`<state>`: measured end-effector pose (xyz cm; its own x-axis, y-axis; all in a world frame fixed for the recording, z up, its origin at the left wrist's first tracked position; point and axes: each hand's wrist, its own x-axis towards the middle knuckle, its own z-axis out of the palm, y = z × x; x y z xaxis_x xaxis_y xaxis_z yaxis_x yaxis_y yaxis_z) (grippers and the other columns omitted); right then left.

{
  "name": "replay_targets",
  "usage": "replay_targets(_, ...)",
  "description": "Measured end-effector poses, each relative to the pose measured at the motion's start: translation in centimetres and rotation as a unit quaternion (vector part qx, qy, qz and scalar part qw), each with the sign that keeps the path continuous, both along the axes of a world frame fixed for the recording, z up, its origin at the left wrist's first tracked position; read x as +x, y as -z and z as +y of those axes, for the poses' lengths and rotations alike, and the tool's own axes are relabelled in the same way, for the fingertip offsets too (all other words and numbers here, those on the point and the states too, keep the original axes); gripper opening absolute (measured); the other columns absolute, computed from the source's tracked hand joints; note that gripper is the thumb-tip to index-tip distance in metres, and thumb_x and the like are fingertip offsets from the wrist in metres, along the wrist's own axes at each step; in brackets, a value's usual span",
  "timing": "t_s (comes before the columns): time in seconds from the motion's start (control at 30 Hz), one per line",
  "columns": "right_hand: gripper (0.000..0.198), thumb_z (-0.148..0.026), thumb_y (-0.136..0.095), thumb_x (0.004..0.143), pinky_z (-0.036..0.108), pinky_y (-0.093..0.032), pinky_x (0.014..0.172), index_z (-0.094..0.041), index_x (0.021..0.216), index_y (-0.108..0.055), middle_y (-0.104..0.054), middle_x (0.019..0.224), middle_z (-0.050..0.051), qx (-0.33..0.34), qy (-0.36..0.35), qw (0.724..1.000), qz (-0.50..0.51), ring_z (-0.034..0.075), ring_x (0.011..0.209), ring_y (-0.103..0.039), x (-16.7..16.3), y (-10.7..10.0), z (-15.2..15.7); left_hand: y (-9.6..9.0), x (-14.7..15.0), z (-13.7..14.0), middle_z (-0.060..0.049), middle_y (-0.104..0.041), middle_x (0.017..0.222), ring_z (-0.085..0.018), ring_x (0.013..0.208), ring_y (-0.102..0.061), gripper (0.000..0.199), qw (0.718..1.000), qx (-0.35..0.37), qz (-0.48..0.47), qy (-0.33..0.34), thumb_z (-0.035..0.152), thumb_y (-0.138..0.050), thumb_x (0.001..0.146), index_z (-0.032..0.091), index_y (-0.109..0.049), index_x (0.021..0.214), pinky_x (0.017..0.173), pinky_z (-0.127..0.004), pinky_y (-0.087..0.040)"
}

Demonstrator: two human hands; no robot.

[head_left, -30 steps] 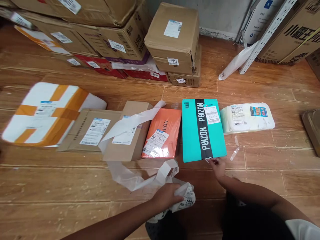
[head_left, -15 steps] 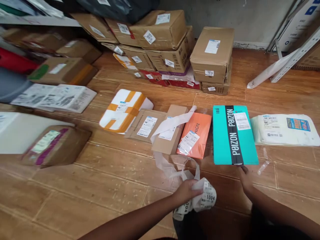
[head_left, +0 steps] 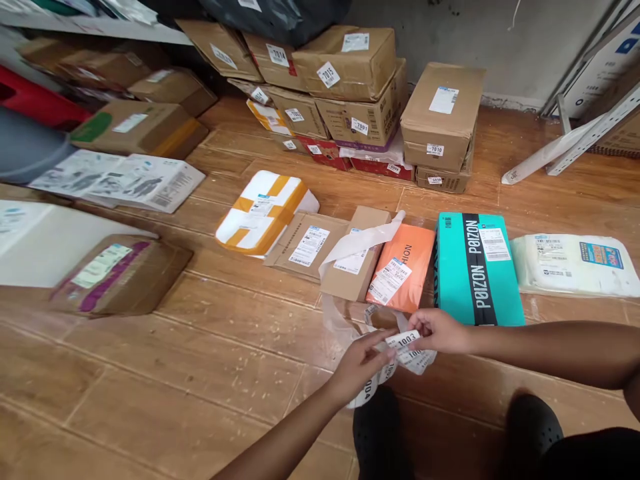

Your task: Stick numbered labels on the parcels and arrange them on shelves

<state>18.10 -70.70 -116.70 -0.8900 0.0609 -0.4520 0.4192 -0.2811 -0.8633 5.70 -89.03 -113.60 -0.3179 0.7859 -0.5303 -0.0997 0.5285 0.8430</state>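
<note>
My left hand (head_left: 361, 365) is closed on a roll of printed number labels (head_left: 369, 392), part of which hangs below the fingers. At the strip's front, my right hand (head_left: 440, 331) pinches the edge of a label marked 1003 (head_left: 406, 339). White backing paper (head_left: 340, 327) trails from the roll and lies across a narrow brown box (head_left: 353, 283). Just beyond the hands are an orange parcel (head_left: 415, 267) and a turquoise box (head_left: 455, 280) with a black POIZON band. The right forearm passes just in front of the turquoise box.
A white plastic-wrapped parcel (head_left: 575, 267) lies at the right. A flat brown parcel (head_left: 287, 257) and a white box with orange tape (head_left: 245, 227) lie left of centre. Stacked cartons (head_left: 350, 80) stand by the wall. A metal rack (head_left: 575, 150) is at the far right.
My right hand has moved left from the turquoise box's near edge to the label strip, and now pinches the 1003 label. My left hand still holds the roll. The view has shifted slightly.
</note>
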Motion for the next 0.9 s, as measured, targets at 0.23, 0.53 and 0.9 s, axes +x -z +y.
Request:
replay_targets(0.23, 0.046, -0.049, -0.090, 0.052, 0.021, -0.034, 0.044, -0.018, 0.075, -0.065, -0.059, 0.054, -0.006, -0.096, 0.002, 0.995, -0.024, 0.008, 0.045, -0.047, -5.2, 1.6, -4.2, -0.2, -2.7, -4.0, -0.003, -0.073, 0.080, -0.022, 0.080, -0.063, 0.049, 0.995, -0.053, 0.006, -0.085, 0.063, -0.066, 0.074, 0.017, -0.073, 0.086, 0.076, -0.031, -0.049)
replay_targets(0.53, 0.048, -0.050, -0.089, 0.053, 0.022, -0.032, 0.047, -0.018, 0.080, -0.064, -0.061, 0.063, -0.005, -0.106, 0.115, 0.988, -0.002, 0.006, 0.048, -0.044, -7.1, 2.9, -6.1, 1.7, -5.6, -3.6, -0.003, -0.072, 0.080, -0.023, 0.081, -0.063, 0.053, 0.997, -0.021, -0.009, -0.073, 0.067, -0.061, 0.075, 0.016, -0.072, 0.088, 0.078, -0.033, -0.049)
replay_targets(0.9, 0.038, -0.050, -0.085, 0.059, 0.025, -0.043, 0.058, -0.020, 0.074, -0.067, -0.063, 0.068, -0.002, -0.007, 0.181, 0.983, -0.025, 0.012, 0.060, -0.053, -6.3, 5.6, -10.3, 5.7, -5.2, -5.6, -0.004, -0.071, 0.083, -0.022, 0.082, -0.063, 0.045, 0.995, -0.051, 0.059, -0.061, 0.060, -0.055, 0.077, 0.018, -0.068, 0.087, 0.073, -0.030, -0.047)
